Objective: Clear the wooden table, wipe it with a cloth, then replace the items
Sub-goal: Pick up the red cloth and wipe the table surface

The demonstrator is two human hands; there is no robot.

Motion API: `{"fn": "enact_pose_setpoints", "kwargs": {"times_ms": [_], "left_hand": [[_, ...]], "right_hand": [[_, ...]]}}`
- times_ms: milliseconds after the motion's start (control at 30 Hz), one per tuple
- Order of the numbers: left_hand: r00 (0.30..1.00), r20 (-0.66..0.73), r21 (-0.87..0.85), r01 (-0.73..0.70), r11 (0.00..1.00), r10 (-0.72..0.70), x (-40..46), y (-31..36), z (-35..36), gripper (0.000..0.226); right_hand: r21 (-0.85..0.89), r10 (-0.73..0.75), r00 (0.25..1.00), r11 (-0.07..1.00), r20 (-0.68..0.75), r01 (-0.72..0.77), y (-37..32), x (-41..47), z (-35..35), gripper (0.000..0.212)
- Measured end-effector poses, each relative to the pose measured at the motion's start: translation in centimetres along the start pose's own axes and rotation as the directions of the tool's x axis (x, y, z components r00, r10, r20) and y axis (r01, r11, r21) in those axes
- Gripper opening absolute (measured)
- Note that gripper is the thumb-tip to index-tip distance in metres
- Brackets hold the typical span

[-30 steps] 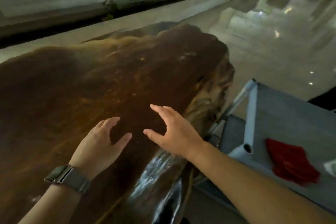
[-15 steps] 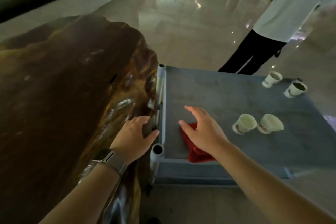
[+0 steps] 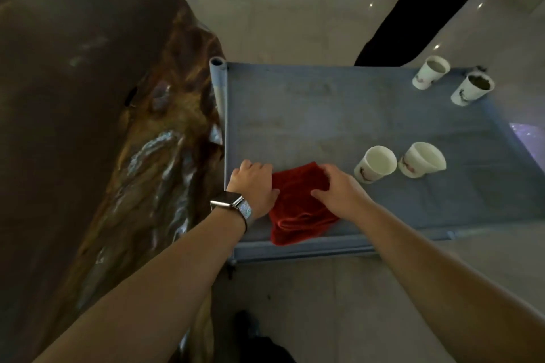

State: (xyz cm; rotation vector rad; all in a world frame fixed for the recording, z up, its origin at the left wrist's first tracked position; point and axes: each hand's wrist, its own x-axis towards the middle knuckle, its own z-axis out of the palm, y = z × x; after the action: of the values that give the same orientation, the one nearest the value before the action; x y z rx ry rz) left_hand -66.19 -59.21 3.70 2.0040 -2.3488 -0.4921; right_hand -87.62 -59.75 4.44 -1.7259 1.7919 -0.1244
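Cloth (image 3: 298, 206) and four cups on shelf (image 3: 295, 115)

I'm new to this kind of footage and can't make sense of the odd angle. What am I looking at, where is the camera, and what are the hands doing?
There is no machine here: these are a person's two bare arms, filmed by a wide-angle camera worn on their head and pointing forward and down. That is why both forearms reach in from the bottom edge.

On the left is the dark wooden table, with nothing on the part in view. Beside it stands a grey cart. On the cart lie a crumpled red cloth and four white cups, two near and two at the far corner.

The left hand, with a wristwatch, rests at the cloth's left edge. The right hand has its fingers curled onto the cloth, apparently gathering it. Another person's legs stand behind the cart.
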Motion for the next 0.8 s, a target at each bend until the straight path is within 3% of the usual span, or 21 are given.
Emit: {"fn": "enact_pose_setpoints", "kwargs": {"times_ms": [100,167,233,300,367,433,533,633,733,800], "left_hand": [[0.997,0.052,0.030,0.057,0.998,-0.058,0.5,0.3,0.1,0.043],[0.995,0.085,-0.015,0.061,0.998,-0.060,0.7,0.5,-0.3,0.039],[0.996,0.085,-0.171,0.049,0.984,-0.034,0.3,0.3,-1.1,0.033],[0.995,0.101,-0.427,0.051,0.903,-0.009,-0.8,-0.2,-2.1,0.020],[0.993,0.115,-0.626,0.068,0.777,0.006,-2.4,-1.0,-3.5,0.014],[0.995,0.096,-0.779,0.064,0.624,0.019,-4.6,-2.3,-4.8,0.014],[0.999,0.035,-0.971,0.042,0.234,-0.034,-8.8,-4.9,-6.6,0.020],[0.985,0.014,-0.996,0.000,-0.085,-0.170,-14.0,-8.8,-8.2,0.025],[0.955,0.052,-0.966,-0.026,-0.258,-0.292,-20.6,-13.6,-8.5,0.020],[0.914,0.099,-0.941,-0.042,-0.335,-0.393,-25.2,-16.6,-7.8,0.019]], "right_hand": [[0.104,0.074,0.997,0.992,-0.032,-0.071,0.3,1.3,0.4,0.064],[0.187,0.117,0.993,0.975,0.011,-0.117,0.1,1.7,0.4,0.042],[0.189,0.109,0.994,0.976,0.023,-0.112,-0.4,1.9,0.0,0.021],[0.207,0.065,0.998,0.976,0.006,-0.065,-1.6,1.8,-0.7,0.021],[0.242,-0.005,0.999,0.970,0.033,-0.003,-3.5,1.5,-1.6,0.034],[0.270,-0.107,0.990,0.960,0.096,0.077,-5.9,1.2,-2.1,0.031],[0.359,-0.229,0.952,0.922,0.204,0.145,-10.7,0.1,-1.8,0.023],[0.398,-0.400,0.876,0.875,0.270,0.276,-16.3,-1.5,-0.2,0.032],[0.489,-0.521,0.753,0.817,0.402,0.304,-22.3,-4.2,3.0,0.050],[0.558,-0.556,0.650,0.795,0.518,0.237,-25.8,-6.4,6.2,0.044]]}}
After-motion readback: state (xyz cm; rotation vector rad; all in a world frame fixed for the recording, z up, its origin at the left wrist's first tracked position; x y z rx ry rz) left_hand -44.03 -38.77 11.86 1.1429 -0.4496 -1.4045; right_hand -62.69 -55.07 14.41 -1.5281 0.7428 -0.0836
